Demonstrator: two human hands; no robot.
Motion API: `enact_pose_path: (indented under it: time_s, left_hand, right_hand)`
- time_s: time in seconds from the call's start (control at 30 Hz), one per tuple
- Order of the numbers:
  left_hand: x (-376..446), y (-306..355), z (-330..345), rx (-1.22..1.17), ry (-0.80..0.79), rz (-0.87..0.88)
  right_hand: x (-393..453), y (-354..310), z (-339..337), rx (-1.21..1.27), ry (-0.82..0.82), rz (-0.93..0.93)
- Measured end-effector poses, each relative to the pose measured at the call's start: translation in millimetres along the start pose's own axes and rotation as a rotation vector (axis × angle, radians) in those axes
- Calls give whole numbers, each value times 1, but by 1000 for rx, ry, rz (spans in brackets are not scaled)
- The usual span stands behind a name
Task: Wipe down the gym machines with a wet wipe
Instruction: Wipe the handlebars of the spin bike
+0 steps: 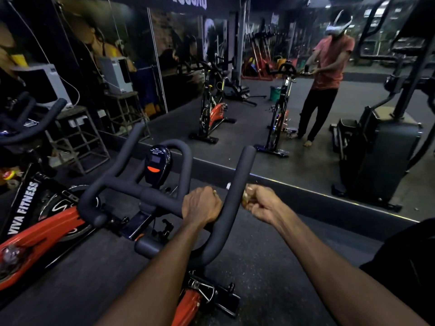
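1. A dim gym with a dark, speckled rubber floor [259, 267]; a wall mirror [306, 114] stands along the far side and shows a person in a red shirt at a bike.
2. Near and centre stands an exercise bike [188, 304] with an orange, glossy frame and black metal fittings.
3. Its handlebar [150, 194] is a set of thick round tubes with a matt, foam-like black cover. The crossbar runs left to right; the horns curve up and point away toward the mirror.
4. A small oval console [156, 167] of shiny black plastic, with a grey screen and an orange button, sits on the middle loop of the handlebar.
5. The left hand [201, 204] is curled round the crossbar, just left of the right horn [237, 191].
6. The right hand [261, 203] is fisted just right of that horn, gripping a small crumpled pale wipe [246, 196] at the thumb side; the wipe is blurred, beside the tube.
7. At the left stands a second orange bike [35, 231] lettered "VIVA FITNESS".
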State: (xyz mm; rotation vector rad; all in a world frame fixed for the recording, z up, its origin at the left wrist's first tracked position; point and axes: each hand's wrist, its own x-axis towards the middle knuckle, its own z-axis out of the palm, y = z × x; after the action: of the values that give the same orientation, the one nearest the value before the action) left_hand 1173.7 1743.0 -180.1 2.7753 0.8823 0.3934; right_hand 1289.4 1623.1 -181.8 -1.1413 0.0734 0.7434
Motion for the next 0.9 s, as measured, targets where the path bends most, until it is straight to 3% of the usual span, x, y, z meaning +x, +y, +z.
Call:
enact_pose_path:
  time_s: [0.07, 0.2, 0.37, 0.5, 0.67, 0.8, 0.9]
  left_hand:
    - [0, 0, -1, -4, 4, 0]
    - [-2, 1, -2, -15, 8, -2]
    - [-2, 1, -3, -18, 4, -7]
    - [-2, 2, -3, -19, -8, -19]
    - [-1, 2, -4, -33, -16, -25]
    - [-1, 4, -5, -6, -11, -31]
    - [-1, 4, -5, 3, -14, -39]
  right_hand:
    - [-2, 11, -7, -69, -97, 58]
    - [14, -15, -13, 123, -136, 38]
    - [4, -14, -24, -292, -203, 171]
    - [26, -49, -8, 11, -105, 8]
    - [34, -30, -8, -255, -176, 16]
    - [48, -60, 9, 56, -37, -104]
    - [40, -52, 7, -47, -85, -80]
